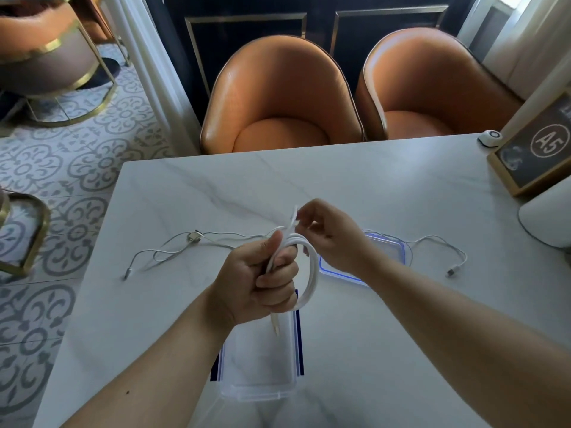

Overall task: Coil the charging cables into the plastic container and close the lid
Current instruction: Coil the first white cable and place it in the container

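My left hand [259, 282] grips a coiled white cable [312, 273] above the open clear plastic container [262, 366], and one plug end hangs down from my fist. My right hand [330, 239] pinches the cable's upper end near the top of the coil. The container's blue-rimmed lid [389, 245] lies flat on the table behind my right wrist. A thin grey cable [173, 248] lies loose on the table to the left. Another white cable [448, 251] trails off to the right of the lid.
The white marble table [370, 186] has its left edge near a patterned tile floor. Two orange chairs [278, 97] stand at the far side. A framed sign marked A5 [537, 152], a small white device [489, 139] and a white object [547, 217] sit at the right.
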